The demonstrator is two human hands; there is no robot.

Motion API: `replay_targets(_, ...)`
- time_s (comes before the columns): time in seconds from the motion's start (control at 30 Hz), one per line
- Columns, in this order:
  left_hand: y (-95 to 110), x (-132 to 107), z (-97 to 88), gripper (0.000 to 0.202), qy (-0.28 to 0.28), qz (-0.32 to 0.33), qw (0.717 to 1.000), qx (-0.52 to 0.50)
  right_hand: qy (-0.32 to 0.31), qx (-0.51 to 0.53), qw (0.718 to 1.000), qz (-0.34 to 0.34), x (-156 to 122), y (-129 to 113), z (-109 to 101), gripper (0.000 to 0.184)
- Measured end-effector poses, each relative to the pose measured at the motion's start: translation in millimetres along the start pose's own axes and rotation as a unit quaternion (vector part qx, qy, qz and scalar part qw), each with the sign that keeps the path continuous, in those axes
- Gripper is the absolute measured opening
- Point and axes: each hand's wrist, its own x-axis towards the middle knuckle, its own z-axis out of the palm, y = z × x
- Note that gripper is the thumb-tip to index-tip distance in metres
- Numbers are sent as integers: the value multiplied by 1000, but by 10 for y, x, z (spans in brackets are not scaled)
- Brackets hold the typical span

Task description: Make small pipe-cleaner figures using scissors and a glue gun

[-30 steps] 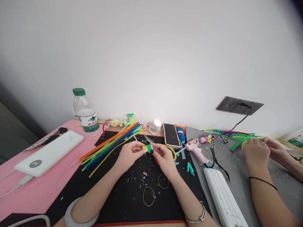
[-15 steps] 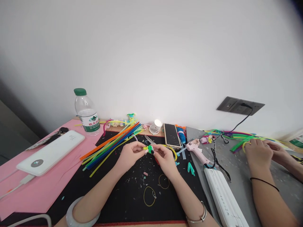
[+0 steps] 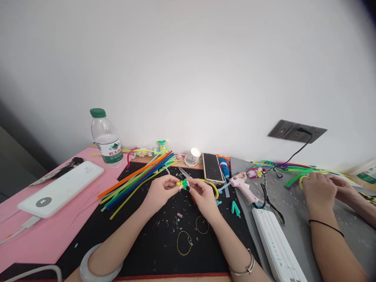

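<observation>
1. We see fuzzy, matt fibre on our small green-and-yellow piece.
2. The coloured stems look soft and matt.
3. Our black mat seems matt and cloth-like; the pink sheet, smooth.
4. We read the bottle as clear, shiny plastic, the power bank as smooth plastic.
5. The phone screen is glossy, the cup papery.
6. Our bangle looks polished, our bracelet shiny metal.

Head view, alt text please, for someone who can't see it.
A person's left hand and right hand pinch a small green-and-yellow fuzzy piece over a black mat. Pipe cleaners lie left, a smartphone and pink glue gun right, another person's hands farther right.
</observation>
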Motion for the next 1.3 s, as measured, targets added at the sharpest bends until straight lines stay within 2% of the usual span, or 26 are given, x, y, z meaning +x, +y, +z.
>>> replay_targets(0.43,-4,1,8,23,5,-3,1000,12,-1,-34,999,-5,8,34,-4,26)
replay_targets(0.7,-18,12,-9,24,13,-7,1000,1,10,1,1000,8,23,21,9,29)
replay_targets(1.03,31,11,-5,23,23,-38,998,-38,3,18,1000,21,21,17,2,24)
replay_targets(1.3,74,4,-9,21,21,-19,999,-16,19,14,1000,21,34,40,-21,26)
